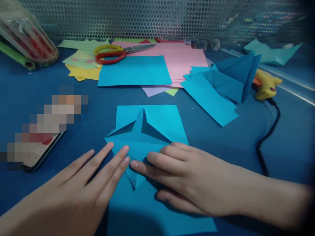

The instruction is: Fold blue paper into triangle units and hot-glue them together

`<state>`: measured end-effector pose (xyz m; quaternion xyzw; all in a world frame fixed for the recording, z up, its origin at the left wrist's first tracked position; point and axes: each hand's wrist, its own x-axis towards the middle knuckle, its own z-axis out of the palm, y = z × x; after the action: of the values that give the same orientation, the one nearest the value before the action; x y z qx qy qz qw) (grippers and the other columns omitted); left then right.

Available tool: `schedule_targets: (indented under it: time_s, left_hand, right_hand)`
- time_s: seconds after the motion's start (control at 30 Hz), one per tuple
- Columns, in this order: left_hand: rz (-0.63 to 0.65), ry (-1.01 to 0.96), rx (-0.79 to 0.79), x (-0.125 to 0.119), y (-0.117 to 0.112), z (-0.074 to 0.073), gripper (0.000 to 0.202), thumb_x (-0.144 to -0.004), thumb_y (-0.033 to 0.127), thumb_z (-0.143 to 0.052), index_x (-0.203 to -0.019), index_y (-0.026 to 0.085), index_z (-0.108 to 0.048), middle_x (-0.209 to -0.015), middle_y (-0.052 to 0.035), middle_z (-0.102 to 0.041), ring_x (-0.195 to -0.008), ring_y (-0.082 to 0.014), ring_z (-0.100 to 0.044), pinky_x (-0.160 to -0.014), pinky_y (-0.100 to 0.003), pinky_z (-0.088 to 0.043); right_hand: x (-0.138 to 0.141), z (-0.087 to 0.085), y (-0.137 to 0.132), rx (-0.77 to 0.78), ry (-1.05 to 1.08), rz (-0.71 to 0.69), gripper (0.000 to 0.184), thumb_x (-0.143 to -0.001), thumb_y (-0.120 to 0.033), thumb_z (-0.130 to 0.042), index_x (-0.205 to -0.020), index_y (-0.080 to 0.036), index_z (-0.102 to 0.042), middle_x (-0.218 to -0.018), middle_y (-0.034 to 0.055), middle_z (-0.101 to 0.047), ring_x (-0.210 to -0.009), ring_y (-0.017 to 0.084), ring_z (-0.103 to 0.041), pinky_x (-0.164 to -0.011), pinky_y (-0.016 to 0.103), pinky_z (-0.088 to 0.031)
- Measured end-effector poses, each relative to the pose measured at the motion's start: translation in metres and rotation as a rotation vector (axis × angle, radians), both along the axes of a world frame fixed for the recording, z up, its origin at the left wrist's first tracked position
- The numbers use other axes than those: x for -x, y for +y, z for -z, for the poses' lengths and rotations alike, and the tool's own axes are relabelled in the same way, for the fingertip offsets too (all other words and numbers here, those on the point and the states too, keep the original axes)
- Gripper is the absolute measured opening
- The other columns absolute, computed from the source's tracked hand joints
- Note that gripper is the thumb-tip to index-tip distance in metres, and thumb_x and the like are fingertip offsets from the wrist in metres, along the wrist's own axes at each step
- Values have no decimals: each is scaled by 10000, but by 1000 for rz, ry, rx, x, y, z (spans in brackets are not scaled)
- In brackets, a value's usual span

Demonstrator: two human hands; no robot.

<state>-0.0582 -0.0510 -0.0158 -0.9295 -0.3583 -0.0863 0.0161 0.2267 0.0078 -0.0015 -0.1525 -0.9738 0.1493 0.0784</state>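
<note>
A partly folded piece of blue origami paper [139, 139] lies on a flat sheet of blue paper [159, 216], with a raised crease pointing away from me. My left hand [86, 186] lies over its left side, fingers stretched out and fingertips touching the paper. My right hand [182, 173] rests on the right side, its index finger extended onto the lower middle of the fold and the other fingers bent. The hands cover part of the lower flaps. No object shows in the left hand; whether the right one pinches the paper's edge is hidden.
Scissors [110, 55] lie on stacked coloured paper at the back, beside a blue sheet [135, 72]. A folded blue paper piece [228, 78] and a corded yellow object [267, 85] stand right. A phone [44, 141] lies left, near a clear jar [31, 39].
</note>
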Motion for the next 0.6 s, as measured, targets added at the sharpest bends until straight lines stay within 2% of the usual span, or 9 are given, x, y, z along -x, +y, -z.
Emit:
schedule_targets:
  time_s: [0.17,0.33,0.47,0.53,0.6]
  left_hand:
    - [-43,-9,26,-2,-3,0,678,-1023,351,-356,-1651,238,-128,-1595,-12,-472,-1500,-228,-384,-1247,-337,-127]
    - [-29,-1,30,-2,-2,0,684,-1018,362,-355,-1651,246,-125,-1593,-11,-478,-1467,-245,-433,-1235,-344,-136]
    - [-52,-7,42,-2,-1,0,707,-1011,348,-389,-1650,283,-93,-1582,29,-491,-1460,-216,-432,-1232,-312,-127]
    - [-47,-4,38,-2,-1,0,720,-1005,366,-397,-1650,280,-89,-1596,36,-467,-1458,-209,-430,-1233,-299,-106]
    - [-36,5,40,-1,0,-1,733,-1001,450,-379,-1652,259,-102,-1618,20,-430,-1453,-231,-435,-1239,-313,-91]
  right_hand:
    - [0,0,3,-9,16,-17,521,-1104,-400,-339,-1493,-92,-499,-1043,87,-661,-916,204,-541,-757,348,-424]
    - [-1,-1,6,28,37,-47,471,-1109,-387,-356,-1468,-155,-551,-1064,68,-648,-891,193,-516,-778,339,-413]
    - [-3,-1,7,55,58,-71,445,-1103,-395,-390,-1465,-209,-569,-1074,62,-650,-853,190,-497,-774,329,-402]
    - [-3,0,8,61,74,-81,427,-1097,-398,-415,-1448,-230,-590,-1106,60,-659,-881,190,-508,-799,323,-403]
    - [-4,0,8,54,91,-76,402,-1093,-384,-435,-1423,-239,-614,-1183,62,-666,-986,193,-532,-863,321,-405]
